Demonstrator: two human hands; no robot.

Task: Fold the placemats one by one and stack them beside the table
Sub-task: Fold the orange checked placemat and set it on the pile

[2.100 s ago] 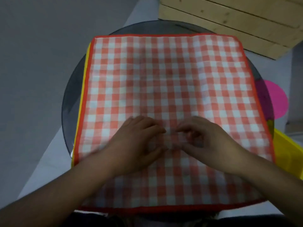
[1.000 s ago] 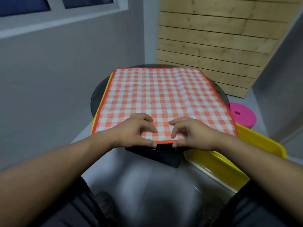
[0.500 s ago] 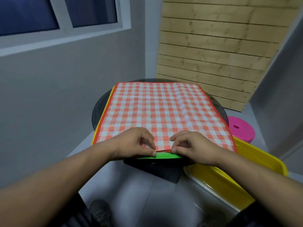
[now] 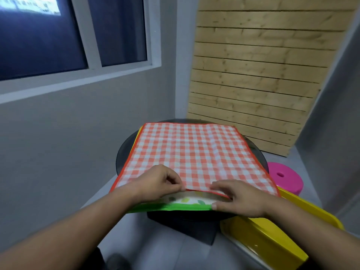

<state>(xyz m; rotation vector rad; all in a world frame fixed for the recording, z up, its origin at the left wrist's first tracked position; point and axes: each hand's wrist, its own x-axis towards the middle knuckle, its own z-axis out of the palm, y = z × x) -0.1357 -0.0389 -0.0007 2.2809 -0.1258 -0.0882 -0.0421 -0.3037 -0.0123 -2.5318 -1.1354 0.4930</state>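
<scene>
Round dark table [image 4: 124, 154], mostly hidden beneath a stack of placemats. On top, red gingham placemat [image 4: 194, 152], flat but for the near hem, raised slightly. Right of the table, yellow bin [image 4: 272, 240], cut off by the frame; beyond it, pink stool [image 4: 286, 179], partly blocked. Under the gingham, only a strip of green-bordered placemat [image 4: 187, 206] and a yellow edge [image 4: 137, 137] showing. Left hand [image 4: 157, 184] pinching the near hem, thumb to fingers. Right hand [image 4: 239, 197] curled over the same hem, thumb below on the green border.
</scene>
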